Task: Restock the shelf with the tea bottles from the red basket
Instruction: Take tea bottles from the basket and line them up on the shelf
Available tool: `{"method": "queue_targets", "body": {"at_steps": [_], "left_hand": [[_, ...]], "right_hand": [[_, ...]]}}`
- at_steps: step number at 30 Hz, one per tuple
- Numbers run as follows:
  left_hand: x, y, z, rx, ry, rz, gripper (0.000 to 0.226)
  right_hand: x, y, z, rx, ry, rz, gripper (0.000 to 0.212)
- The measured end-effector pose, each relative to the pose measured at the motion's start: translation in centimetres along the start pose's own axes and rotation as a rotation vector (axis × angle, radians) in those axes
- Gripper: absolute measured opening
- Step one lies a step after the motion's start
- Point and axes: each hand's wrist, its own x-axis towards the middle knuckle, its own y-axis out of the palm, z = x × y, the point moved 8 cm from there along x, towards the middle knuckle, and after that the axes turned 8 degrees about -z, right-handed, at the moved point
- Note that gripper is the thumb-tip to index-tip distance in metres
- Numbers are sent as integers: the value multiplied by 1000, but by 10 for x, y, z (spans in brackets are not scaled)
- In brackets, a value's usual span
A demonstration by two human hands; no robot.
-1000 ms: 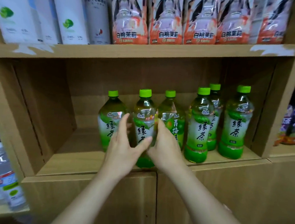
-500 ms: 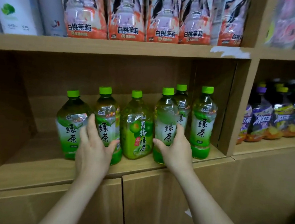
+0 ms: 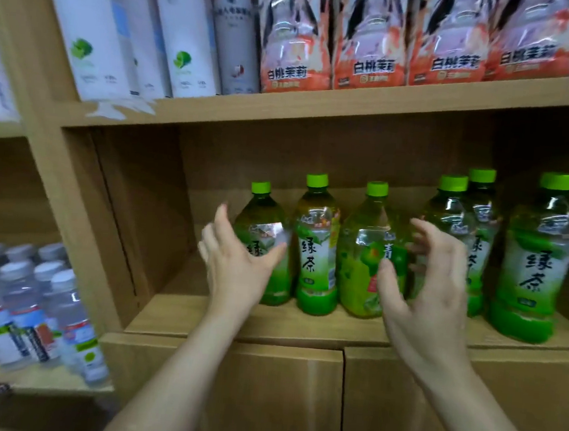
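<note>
Your left hand (image 3: pixel 237 266) and right hand (image 3: pixel 421 289), both spread and empty, hang just near of the upright bottles (image 3: pixel 317 252) on the shelf (image 3: pixel 178 312), one bottle showing between them; the basket is out of view.

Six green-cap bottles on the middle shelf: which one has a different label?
The third bottle from the left: its label is yellow-green all over with round fruit; the others' visible labels are white-to-green with dark brush characters.

绿茶 on the green-capped bottle (image 3: pixel 317 252) between left hand (image 3: pixel 237 266) and right hand (image 3: pixel 430 297) | 青 on the lime-labelled bottle (image 3: pixel 361 266) at the right thumb | 绿茶 on the end bottle (image 3: pixel 539 272) past the right fingers (image 3: pixel 426 234) | 白桃茉莉 on the orange packs (image 3: pixel 299 44) above the fingers
</note>
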Motion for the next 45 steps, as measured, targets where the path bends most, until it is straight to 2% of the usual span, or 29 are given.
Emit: {"method": "queue_targets", "body": {"at_steps": [3, 7, 11, 14, 16, 18, 20, 23, 27, 30, 34, 36, 39, 42, 45], "left_hand": [[6, 31, 18, -61, -198, 198, 109], [9, 38, 25, 8, -232, 187, 106], [12, 21, 34, 120, -209, 162, 103], [18, 0, 48, 102, -138, 143, 97], [22, -12, 59, 91, -56, 152, 92], [23, -23, 69, 164, 72, 151, 97], [25, -32, 81, 257, 131, 108, 99], [36, -31, 93, 239, 60, 99, 92], [57, -9, 101, 262, 59, 144, 83], [70, 15, 126, 31, -81, 215, 81], [81, 51, 156, -368, -398, 372, 84], [86, 58, 163, -324, -402, 388, 81], [92, 59, 166, -101, -316, 383, 77], [91, 60, 164, 66, -280, 407, 81], [82, 66, 164, 112, -299, 475, 93]], "right_hand": [[-8, 44, 34, 143, 1, 188, 52], [-27, 95, 47, 117, 53, 372, 55], [-42, 146, 44, 183, 243, 550, 60], [-42, 175, 45, 296, 434, 618, 52], [-43, 196, 55, 323, 453, 713, 63], [-42, 215, 65, 296, 407, 768, 71], [-41, 234, 66, 254, 386, 755, 72], [-40, 260, 65, 256, 434, 721, 69], [-38, 293, 52, 188, 561, 664, 70], [-32, 313, 40, 246, 616, 600, 64], [-42, 343, 22, 522, 799, 591, 47], [-48, 354, 18, 608, 876, 631, 51], [-53, 365, 16, 685, 922, 719, 58], [-56, 370, 15, 684, 900, 807, 60], [-57, 367, 18, 693, 835, 838, 67]]}}
